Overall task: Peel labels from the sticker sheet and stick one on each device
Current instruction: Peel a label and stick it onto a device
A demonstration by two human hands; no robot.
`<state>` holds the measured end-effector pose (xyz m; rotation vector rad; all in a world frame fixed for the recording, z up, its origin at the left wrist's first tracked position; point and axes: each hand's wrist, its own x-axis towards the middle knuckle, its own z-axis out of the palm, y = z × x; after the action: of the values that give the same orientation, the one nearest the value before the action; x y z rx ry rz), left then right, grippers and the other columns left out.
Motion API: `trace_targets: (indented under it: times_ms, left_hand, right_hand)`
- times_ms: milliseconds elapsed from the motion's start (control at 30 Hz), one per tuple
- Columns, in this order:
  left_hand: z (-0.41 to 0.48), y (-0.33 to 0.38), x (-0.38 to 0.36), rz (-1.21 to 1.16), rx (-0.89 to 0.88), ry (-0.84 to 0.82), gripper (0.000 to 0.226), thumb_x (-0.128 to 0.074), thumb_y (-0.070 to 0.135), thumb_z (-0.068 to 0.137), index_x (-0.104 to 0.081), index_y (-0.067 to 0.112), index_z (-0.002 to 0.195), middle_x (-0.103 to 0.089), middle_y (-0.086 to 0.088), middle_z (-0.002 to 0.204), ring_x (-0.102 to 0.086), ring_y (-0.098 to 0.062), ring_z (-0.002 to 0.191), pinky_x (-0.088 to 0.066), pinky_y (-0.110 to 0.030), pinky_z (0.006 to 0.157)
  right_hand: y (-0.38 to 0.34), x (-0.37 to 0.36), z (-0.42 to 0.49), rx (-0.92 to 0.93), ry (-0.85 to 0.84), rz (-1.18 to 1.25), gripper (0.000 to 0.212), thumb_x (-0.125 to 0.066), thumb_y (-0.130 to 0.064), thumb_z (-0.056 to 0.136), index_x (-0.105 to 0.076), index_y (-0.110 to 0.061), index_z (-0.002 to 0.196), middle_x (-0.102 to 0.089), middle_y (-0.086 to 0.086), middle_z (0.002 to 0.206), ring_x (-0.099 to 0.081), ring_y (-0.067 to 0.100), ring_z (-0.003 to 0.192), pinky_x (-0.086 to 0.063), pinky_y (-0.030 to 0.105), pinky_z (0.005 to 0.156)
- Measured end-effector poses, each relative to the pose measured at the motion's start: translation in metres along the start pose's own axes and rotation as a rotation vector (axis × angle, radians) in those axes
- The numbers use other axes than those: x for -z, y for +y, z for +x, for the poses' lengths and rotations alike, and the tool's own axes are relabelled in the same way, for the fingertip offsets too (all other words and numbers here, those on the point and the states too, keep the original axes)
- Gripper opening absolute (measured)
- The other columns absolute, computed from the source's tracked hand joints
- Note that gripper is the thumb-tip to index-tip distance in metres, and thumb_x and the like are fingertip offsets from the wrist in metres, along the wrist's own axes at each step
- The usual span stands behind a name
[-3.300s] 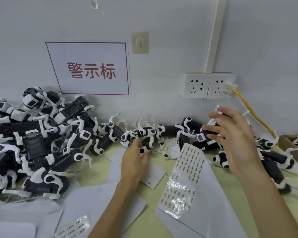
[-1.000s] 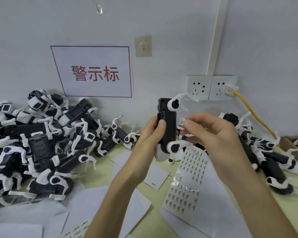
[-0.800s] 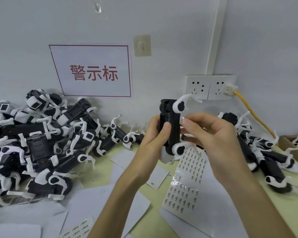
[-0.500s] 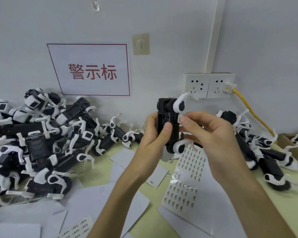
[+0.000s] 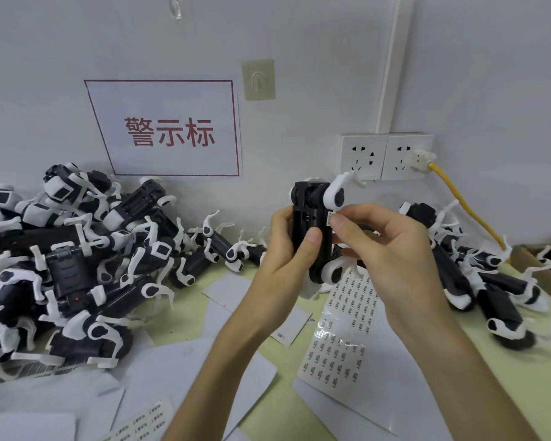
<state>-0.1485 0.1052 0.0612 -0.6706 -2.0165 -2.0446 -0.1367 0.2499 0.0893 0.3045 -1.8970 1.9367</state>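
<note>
The label [image 5: 330, 219], a second ago just short of the device [image 5: 309, 218], now touches its side, pinched by the right hand [image 5: 392, 249] while the left hand [image 5: 283, 249] grips the device, so sticking looks nearly done.

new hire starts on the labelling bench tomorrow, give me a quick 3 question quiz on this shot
1. True or false: the left hand grips the black device upright, lifted off the table.
2. Where is the sticker sheet? A. on top of the heap at the far left. B. flat on the table, below the hands. C. taped to the wall.
3. Fill in: the right hand pinches a small ____ against the device's side.

Key: 1 true; 2 B; 3 label.
</note>
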Motion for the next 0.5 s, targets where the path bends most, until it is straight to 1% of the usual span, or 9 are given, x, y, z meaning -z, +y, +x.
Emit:
trace_targets:
  times_ms: [133,300,500]
  left_hand:
    - [-0.0007,0.0014,-0.0005,0.021,0.006,0.002,0.046,-0.048,0.038,0.103,-0.04,0.014,0.141,-0.059,0.009,0.117,-0.059,0.008,0.108,-0.046,-0.012,0.089]
    - [-0.0008,0.0025,-0.0007,0.03,-0.009,-0.005,0.052,-0.046,0.038,0.095,-0.038,0.014,0.141,-0.059,0.007,0.121,-0.059,0.007,0.11,-0.046,-0.013,0.091]
    - [-0.0009,0.0029,-0.001,0.038,-0.021,0.0,0.053,-0.045,0.038,0.095,-0.037,0.014,0.142,-0.058,0.007,0.123,-0.058,0.009,0.11,-0.045,-0.011,0.091]
  right_hand:
    - [0.0006,-0.0008,0.0005,0.032,0.007,-0.033,0.005,-0.075,-0.022,0.089,-0.077,-0.025,0.085,-0.076,-0.006,0.077,-0.074,0.008,0.073,-0.057,0.021,0.069]
    - [0.001,-0.0018,-0.0006,0.043,0.022,-0.053,0.006,-0.075,-0.021,0.09,-0.077,-0.025,0.085,-0.077,-0.006,0.082,-0.074,0.011,0.077,-0.059,0.034,0.078]
    - [0.0011,-0.0028,-0.0017,0.05,0.04,-0.068,0.007,-0.075,-0.021,0.09,-0.077,-0.026,0.085,-0.077,-0.007,0.085,-0.074,0.01,0.079,-0.06,0.039,0.082]
